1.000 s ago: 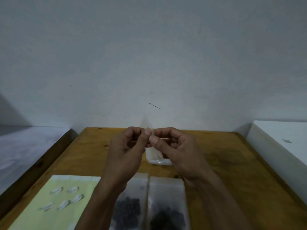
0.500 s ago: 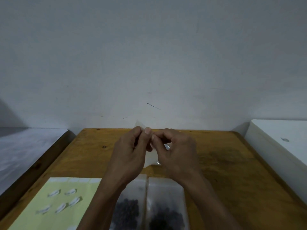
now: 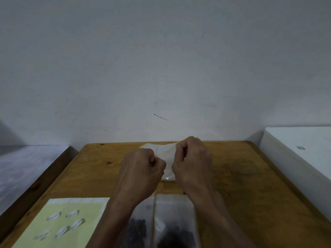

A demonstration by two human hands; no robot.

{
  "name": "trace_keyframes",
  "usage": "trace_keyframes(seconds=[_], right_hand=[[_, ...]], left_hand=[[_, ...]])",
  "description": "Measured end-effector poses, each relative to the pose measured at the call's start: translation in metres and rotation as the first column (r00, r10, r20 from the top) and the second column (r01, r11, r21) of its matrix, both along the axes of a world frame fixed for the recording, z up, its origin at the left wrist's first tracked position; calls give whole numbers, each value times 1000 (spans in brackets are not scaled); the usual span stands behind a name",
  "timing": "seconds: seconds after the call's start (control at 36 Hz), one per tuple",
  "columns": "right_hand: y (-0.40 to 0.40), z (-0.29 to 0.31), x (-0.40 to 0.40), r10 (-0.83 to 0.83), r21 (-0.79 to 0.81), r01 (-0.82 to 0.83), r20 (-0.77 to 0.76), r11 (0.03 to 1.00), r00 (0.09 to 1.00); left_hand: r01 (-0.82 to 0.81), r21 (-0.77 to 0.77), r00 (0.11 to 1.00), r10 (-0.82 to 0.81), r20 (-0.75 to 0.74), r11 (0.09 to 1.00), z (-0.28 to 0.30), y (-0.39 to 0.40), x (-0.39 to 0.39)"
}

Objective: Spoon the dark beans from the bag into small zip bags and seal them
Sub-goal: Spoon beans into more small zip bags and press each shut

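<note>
Over the middle of the wooden table, both hands hold an empty clear zip bag. My left hand pinches its left side with curled fingers. My right hand pinches its top right edge, and the bag is spread between them. Close to me lie two clear bags holding dark beans: one is partly under my left forearm, the other is to its right. No spoon is visible.
A pale green sheet with several small white pieces lies at the front left. A white box stands along the table's right side. A grey surface lies left of the table, and a wall rises behind.
My hands have moved apart and lower, spreading the empty bag wider. Before, the fingertips met close together at the bag's top.
</note>
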State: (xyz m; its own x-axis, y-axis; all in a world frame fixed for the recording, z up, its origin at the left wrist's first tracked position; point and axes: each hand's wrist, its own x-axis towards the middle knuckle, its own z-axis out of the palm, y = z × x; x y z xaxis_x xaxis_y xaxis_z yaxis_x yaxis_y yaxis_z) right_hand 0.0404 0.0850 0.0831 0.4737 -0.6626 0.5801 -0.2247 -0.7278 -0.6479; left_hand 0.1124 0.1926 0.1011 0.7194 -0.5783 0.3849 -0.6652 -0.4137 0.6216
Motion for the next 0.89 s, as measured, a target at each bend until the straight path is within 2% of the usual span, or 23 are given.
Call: trace_keyframes(seconds=[0.06, 0.19, 0.28, 0.33, 0.42, 0.5, 0.58, 0.64, 0.69, 0.89], right_hand=[[-7, 5, -4, 58, -3, -59, -52, 998, 997], [-5, 9, -15, 369, 2, -373, -146, 928, 918], [-8, 9, -16, 370, -95, -395, -206, 914, 906], [-9, 13, -14, 374, -7, -393, -287, 920, 882], [-11, 12, -11, 383, 96, -373, -312, 923, 869], [-12, 12, -8, 416, 152, -391, -208, 908, 885], [-16, 10, -7, 476, 227, -445, -105, 866, 873], [-15, 10, -7, 529, 250, -495, -91, 832, 844], [-15, 9, -6, 547, 244, -512, -103, 823, 831], [-19, 7, -4, 467, 168, -439, -191, 882, 864]], left_hand=[[15, 6, 999, -15, -29, 1000, 2, 0, -2], [6, -11, 982, -8, -187, 1000, 14, 5, 4], [1, -5, 972, -2, -236, 1000, 20, 11, 8], [17, 19, 970, -12, -243, 1000, 24, 15, 8], [63, 23, 983, -58, -172, 998, 27, 20, 8], [104, 25, 995, -104, -14, 994, 26, 28, 14], [166, 315, 967, -217, 134, 935, 16, 32, 27], [204, 396, 926, -307, 217, 895, 7, 28, 33], [239, 356, 907, -339, 251, 903, 1, 25, 33], [245, 174, 921, -285, 266, 954, -8, 26, 37]])
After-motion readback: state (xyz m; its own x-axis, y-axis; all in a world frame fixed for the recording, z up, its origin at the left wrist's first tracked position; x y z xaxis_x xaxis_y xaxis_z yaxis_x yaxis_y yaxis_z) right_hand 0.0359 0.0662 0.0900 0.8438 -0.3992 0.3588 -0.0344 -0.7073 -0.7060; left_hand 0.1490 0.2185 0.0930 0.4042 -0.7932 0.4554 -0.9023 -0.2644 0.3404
